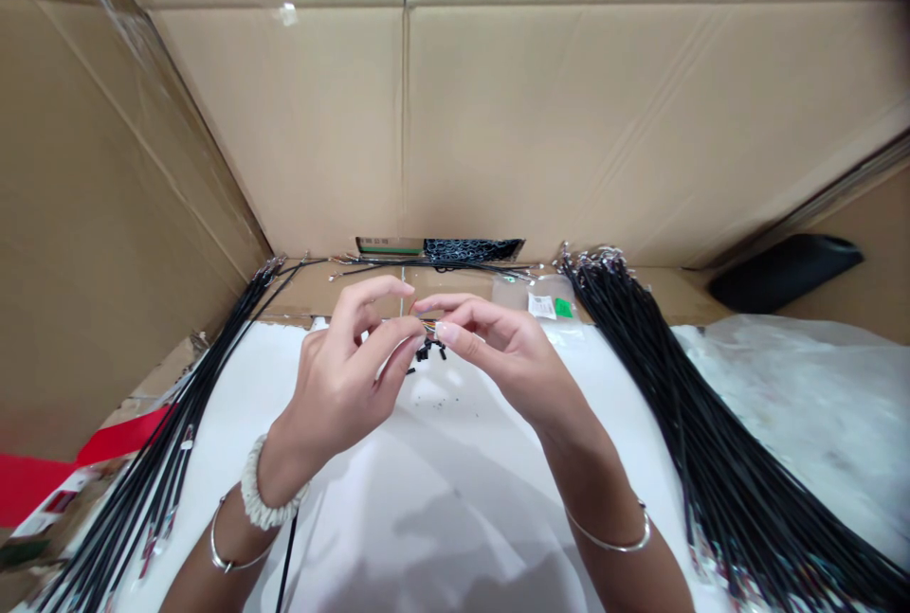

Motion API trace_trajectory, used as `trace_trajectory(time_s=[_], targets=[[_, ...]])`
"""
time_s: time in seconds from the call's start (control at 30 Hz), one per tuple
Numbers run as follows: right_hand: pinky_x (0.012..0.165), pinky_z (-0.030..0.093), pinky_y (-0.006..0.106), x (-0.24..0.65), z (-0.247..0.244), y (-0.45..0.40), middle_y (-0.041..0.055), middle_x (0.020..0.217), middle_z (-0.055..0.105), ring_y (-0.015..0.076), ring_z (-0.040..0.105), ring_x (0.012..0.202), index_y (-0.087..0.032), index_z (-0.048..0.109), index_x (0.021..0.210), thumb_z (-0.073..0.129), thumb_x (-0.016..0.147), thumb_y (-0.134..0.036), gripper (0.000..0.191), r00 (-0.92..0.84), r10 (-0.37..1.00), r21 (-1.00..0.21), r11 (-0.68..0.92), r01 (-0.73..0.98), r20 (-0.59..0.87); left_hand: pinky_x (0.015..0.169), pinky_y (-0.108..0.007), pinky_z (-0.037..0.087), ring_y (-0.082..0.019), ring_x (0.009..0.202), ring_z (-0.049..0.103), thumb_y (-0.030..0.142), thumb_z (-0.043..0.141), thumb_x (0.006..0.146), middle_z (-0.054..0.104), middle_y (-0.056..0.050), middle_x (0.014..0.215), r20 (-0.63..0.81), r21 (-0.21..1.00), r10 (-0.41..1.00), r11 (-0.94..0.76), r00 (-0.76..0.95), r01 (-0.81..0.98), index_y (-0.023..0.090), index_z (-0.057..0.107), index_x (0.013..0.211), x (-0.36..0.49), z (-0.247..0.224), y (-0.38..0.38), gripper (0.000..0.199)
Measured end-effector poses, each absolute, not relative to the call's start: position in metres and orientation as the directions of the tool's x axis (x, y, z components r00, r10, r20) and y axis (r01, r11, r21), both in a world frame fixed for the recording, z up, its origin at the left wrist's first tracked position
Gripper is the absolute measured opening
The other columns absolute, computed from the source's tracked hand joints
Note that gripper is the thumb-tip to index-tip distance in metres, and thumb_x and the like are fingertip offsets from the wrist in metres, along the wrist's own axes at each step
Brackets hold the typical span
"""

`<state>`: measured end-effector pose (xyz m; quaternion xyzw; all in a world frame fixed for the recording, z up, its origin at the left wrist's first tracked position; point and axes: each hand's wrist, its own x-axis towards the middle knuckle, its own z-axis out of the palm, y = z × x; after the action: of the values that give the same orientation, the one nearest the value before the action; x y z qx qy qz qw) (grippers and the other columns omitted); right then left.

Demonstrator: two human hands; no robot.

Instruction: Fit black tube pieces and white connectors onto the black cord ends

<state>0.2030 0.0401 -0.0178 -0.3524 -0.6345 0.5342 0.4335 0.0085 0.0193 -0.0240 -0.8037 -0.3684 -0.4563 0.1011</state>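
Near the back of the white work surface point(455, 461), my left hand point(345, 376) and my right hand point(508, 357) meet fingertip to fingertip. Between them show thin coloured wires point(428, 325), pinched from both sides. A black cable point(287, 561) hangs below my left wrist; its path behind the hand is hidden, so I cannot tell whether it joins these wires. My left index finger is raised and curved, while thumb and other fingers press together. Just under the fingertips lie several small black pieces point(425, 351), with tiny dark specks nearer me.
Bundles of black cables lie at the left point(213, 376) and right point(682, 405). More cables point(433, 262) cross the back, beside a clear bag with a label point(541, 307). Cardboard walls point(498, 120) enclose the place. Plastic sheeting point(803, 405) and a black object point(786, 274) are at far right.
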Motion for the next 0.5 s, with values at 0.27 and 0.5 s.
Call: trace_trajectory(time_s=[0.27,0.5], targets=[[0.095,0.046,0.044,0.2026,-0.0166,0.0393,0.0080,0.122,0.073,0.0270,0.064,0.120,-0.024,0.072,0.079,0.071,0.091,-0.041,0.021,-0.382,0.908,-0.984,0.179,-0.022,0.173,0.052,-0.022,0.047,-0.003,0.058,0.051,0.010,0.064,0.094,0.057,-0.009,0.125,0.804,0.178,0.507,-0.704,0.311,0.688,0.018,0.063,0.100,0.0094,-0.0240,0.0190,0.011],[0.096,0.046,0.044,0.2032,-0.0144,0.0366,0.0080,0.123,0.074,0.0263,0.064,0.121,-0.024,0.071,0.079,0.070,0.091,-0.040,0.020,-0.378,0.904,-0.978,0.206,-0.026,0.200,0.052,-0.022,0.050,-0.004,0.061,0.055,0.010,0.065,0.093,0.057,-0.010,0.125,0.814,0.168,0.490,-0.712,0.312,0.682,0.018,0.063,0.101,0.0086,-0.0223,0.0146,0.012]])
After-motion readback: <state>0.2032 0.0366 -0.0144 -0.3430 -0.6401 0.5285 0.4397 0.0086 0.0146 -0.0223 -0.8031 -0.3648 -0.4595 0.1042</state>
